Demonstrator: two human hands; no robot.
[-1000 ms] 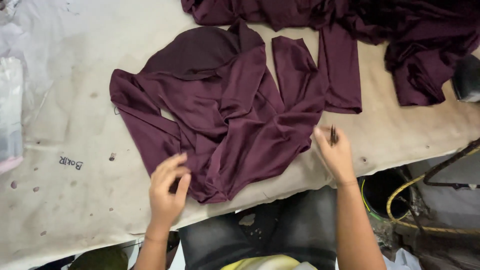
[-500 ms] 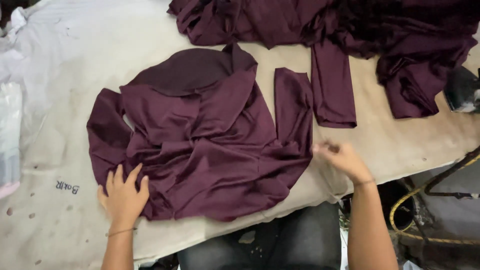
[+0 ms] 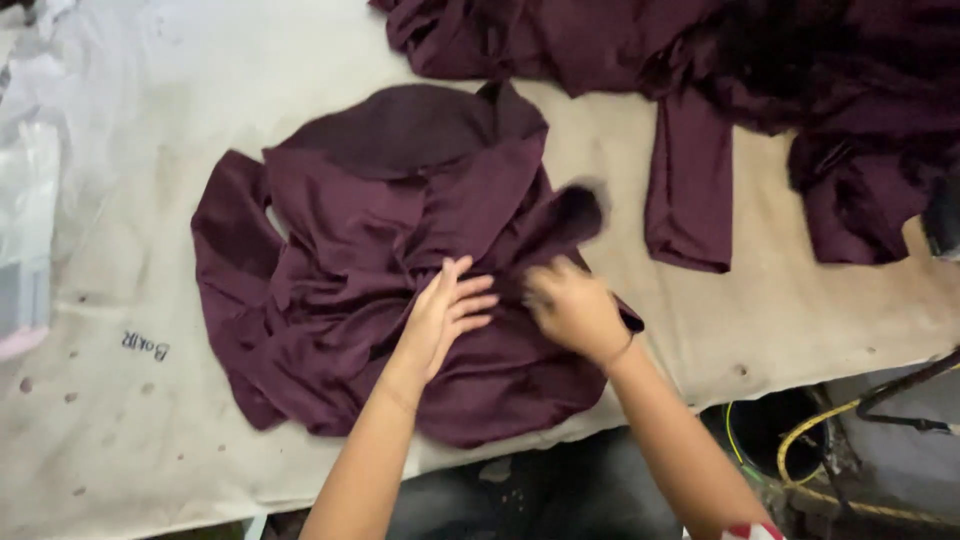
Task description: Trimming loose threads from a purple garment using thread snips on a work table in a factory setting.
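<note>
Stained, off-white cloth covers the counter (image 3: 120, 440), which fills most of the view from above. At its far left edge lies a clear plastic bag (image 3: 25, 230), well apart from everything else. Near the middle a dark maroon garment (image 3: 340, 250) is spread in rumpled folds, its lower hem close to the counter's near edge. The left hand (image 3: 447, 310) rests flat on this garment with fingers spread and open, pressing the fabric down. Just beside it, the right hand (image 3: 570, 305) is blurred; it looks curled around a fold of the same garment, though the grip cannot be told for certain. Farther right, a heap of matching maroon fabric (image 3: 780, 90) lies along the counter's far edge, one strip hanging toward the viewer. Below the right edge, yellow and black cables (image 3: 840, 420) curve across the floor.
</note>
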